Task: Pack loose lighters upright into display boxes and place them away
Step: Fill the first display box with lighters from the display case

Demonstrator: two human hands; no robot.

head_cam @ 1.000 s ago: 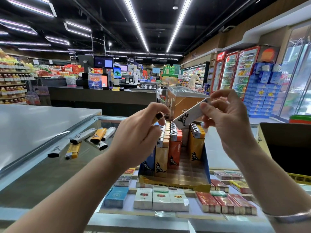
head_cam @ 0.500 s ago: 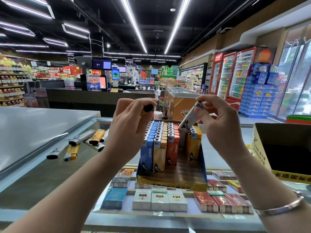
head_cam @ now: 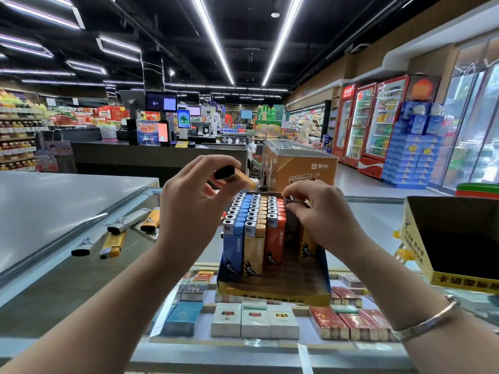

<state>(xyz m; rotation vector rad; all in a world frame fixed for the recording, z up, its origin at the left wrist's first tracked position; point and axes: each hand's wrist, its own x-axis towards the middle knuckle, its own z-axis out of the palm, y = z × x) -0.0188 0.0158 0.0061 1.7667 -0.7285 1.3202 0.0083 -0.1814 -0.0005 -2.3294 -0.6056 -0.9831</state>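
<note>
An orange lighter (head_cam: 234, 176) with a black end is pinched in the left hand (head_cam: 189, 209), held above the display box (head_cam: 272, 287) on the glass counter (head_cam: 54, 282). At the box's two o'clock corner, the right hand (head_cam: 321, 214) is curled over what seems a lighter being pressed down among the upright rows. Loose lighters (head_cam: 118, 233) are left lying at nine o'clock.

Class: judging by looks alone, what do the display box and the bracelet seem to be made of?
Display box: probably printed cardboard, with thin folded walls and a slightly glossy yellow front. Bracelet: likely polished metal, silvery with bright highlights, though the look cannot rule out plated plastic.
</note>
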